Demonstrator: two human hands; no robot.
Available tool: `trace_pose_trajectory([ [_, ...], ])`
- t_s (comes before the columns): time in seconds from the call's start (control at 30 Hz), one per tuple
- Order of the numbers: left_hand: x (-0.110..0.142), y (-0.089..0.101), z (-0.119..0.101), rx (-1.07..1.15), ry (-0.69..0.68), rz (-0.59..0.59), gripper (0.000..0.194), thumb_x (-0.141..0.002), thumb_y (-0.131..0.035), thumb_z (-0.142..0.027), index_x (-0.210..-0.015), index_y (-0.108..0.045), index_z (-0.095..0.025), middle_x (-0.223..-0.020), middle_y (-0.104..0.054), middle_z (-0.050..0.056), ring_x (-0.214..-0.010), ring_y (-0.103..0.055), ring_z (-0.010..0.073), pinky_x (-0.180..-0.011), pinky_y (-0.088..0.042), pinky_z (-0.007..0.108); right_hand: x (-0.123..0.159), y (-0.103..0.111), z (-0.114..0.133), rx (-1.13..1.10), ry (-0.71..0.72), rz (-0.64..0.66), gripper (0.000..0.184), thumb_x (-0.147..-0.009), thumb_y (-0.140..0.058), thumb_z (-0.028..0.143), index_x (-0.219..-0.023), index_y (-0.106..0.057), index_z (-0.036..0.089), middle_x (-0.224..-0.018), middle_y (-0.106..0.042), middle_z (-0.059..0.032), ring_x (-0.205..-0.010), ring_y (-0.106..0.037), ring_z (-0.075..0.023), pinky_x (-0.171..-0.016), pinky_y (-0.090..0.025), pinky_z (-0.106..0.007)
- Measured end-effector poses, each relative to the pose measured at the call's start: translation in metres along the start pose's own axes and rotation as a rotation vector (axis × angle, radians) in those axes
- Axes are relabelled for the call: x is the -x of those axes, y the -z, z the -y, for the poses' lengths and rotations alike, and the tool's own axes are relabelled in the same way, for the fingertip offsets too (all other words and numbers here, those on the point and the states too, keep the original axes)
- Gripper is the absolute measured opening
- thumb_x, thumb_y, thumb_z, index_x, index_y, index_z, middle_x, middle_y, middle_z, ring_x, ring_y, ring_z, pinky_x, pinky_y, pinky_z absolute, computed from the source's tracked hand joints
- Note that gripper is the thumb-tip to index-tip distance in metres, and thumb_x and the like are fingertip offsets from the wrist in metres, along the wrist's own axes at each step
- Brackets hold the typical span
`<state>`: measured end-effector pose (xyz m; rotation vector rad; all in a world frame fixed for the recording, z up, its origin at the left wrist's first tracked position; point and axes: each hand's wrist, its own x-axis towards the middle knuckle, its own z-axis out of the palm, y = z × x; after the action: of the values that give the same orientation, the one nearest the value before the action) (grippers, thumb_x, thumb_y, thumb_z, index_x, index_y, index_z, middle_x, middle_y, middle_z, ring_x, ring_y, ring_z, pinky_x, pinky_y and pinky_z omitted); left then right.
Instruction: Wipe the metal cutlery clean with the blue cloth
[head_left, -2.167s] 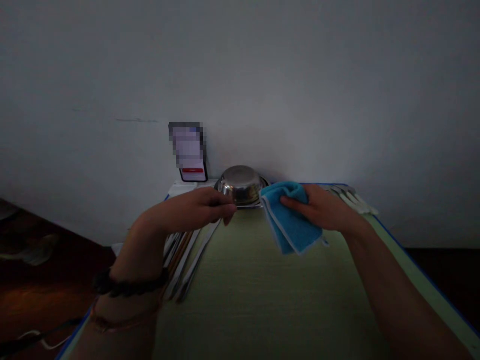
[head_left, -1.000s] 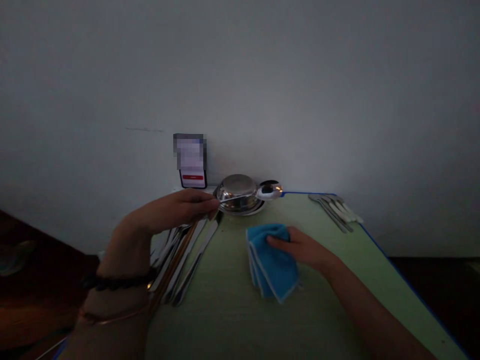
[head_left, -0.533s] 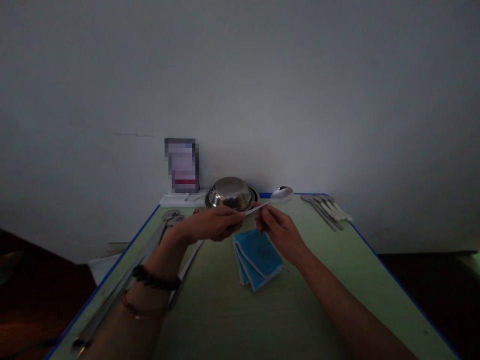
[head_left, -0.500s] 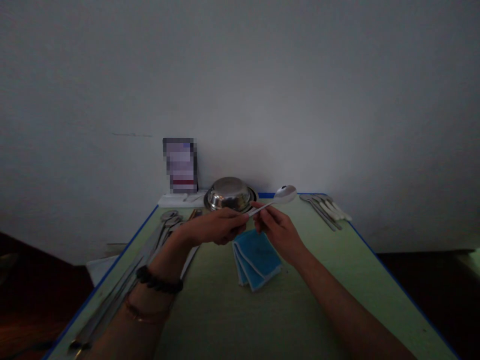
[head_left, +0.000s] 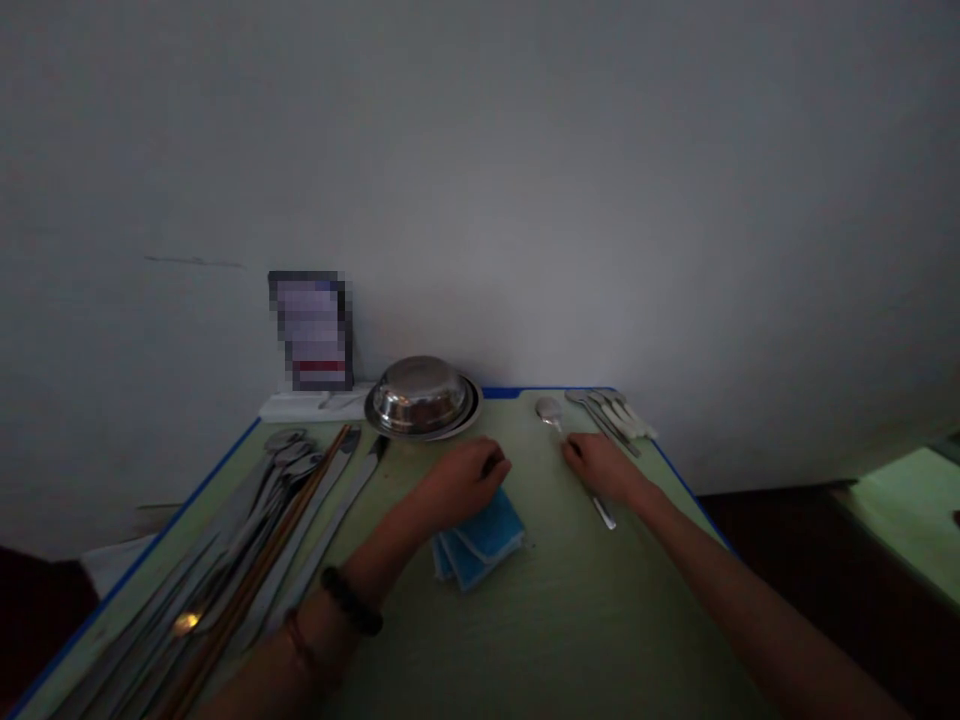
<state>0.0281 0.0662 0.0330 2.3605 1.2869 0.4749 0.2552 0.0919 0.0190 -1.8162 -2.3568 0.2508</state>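
Observation:
A metal spoon (head_left: 604,512) lies along the right part of the table, bowl toward the wall. My right hand (head_left: 600,465) is closed over the middle of its handle, low at the tabletop. My left hand (head_left: 461,480) hovers with curled fingers over the far part of a blue folded cloth with pale edges (head_left: 487,545); I see nothing in it. Right of the spoon, several pieces of cutlery (head_left: 611,415), some with white handles, lie side by side.
An upturned steel bowl (head_left: 420,395) rests on a metal dish by the wall. Chopsticks (head_left: 281,545), knives (head_left: 337,520) and several spoons (head_left: 285,445) fill the table's left side. A blurred-out upright screen (head_left: 311,330) stands at the back left.
The spoon has come down from mid-air to the right of the table with my right hand. My left hand has let go of it. The view has turned slightly right.

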Motion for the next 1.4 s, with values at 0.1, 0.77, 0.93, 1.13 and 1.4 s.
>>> trace_pose_trajectory([
  [0.1, -0.001, -0.019, -0.003, -0.047, -0.018, -0.025, 0.025, -0.085, -0.036, -0.030, -0.079, -0.055, -0.015, -0.082, -0.059, 0.007, -0.074, -0.054, 0.0179, -0.067, -0.042, 0.028, -0.002, -0.008, -0.010, 0.096, -0.082, -0.020, 0.033, -0.086, -0.032, 0.030, -0.078, -0.059, 0.013, -0.082, -0.065, -0.0131, -0.076, -0.059, -0.0188, -0.065, -0.036, -0.027],
  [0.77, -0.003, -0.035, 0.000, -0.193, -0.048, -0.087, 0.021, -0.085, -0.037, -0.026, -0.080, -0.056, -0.017, -0.081, -0.059, 0.005, -0.078, -0.055, 0.0183, -0.071, -0.042, 0.029, 0.010, -0.028, -0.022, 0.239, -0.231, -0.278, 0.029, -0.087, -0.032, 0.030, -0.100, -0.055, 0.018, -0.100, -0.057, -0.0094, -0.086, -0.056, -0.0198, -0.069, -0.040, -0.028],
  [0.93, -0.005, -0.035, -0.002, -0.199, -0.050, -0.089, 0.021, -0.085, -0.037, -0.025, -0.080, -0.056, -0.017, -0.080, -0.059, 0.005, -0.077, -0.055, 0.0189, -0.069, -0.042, 0.030, 0.014, -0.029, -0.023, 0.178, -0.224, -0.294, 0.032, -0.086, -0.034, 0.030, -0.111, -0.052, 0.021, -0.102, -0.059, -0.0077, -0.086, -0.057, -0.0194, -0.071, -0.040, -0.028],
  [1.13, -0.004, -0.035, -0.002, -0.196, -0.046, -0.090, 0.022, -0.085, -0.037, -0.025, -0.081, -0.056, -0.017, -0.082, -0.060, 0.006, -0.079, -0.055, 0.0188, -0.071, -0.042, 0.030, 0.010, -0.030, -0.028, 0.094, -0.206, -0.332, 0.031, -0.085, -0.036, 0.029, -0.105, -0.058, 0.018, -0.100, -0.061, -0.0075, -0.096, -0.053, -0.0195, -0.082, -0.038, -0.028],
  [1.4, -0.004, -0.035, -0.002, -0.192, -0.047, -0.085, 0.021, -0.085, -0.038, -0.025, -0.081, -0.057, -0.018, -0.082, -0.060, 0.006, -0.079, -0.055, 0.0191, -0.071, -0.041, 0.030, 0.014, -0.028, -0.034, 0.033, -0.240, -0.322, 0.032, -0.087, -0.032, 0.024, -0.101, -0.058, 0.015, -0.095, -0.060, -0.0095, -0.093, -0.053, -0.0188, -0.085, -0.036, -0.027],
])
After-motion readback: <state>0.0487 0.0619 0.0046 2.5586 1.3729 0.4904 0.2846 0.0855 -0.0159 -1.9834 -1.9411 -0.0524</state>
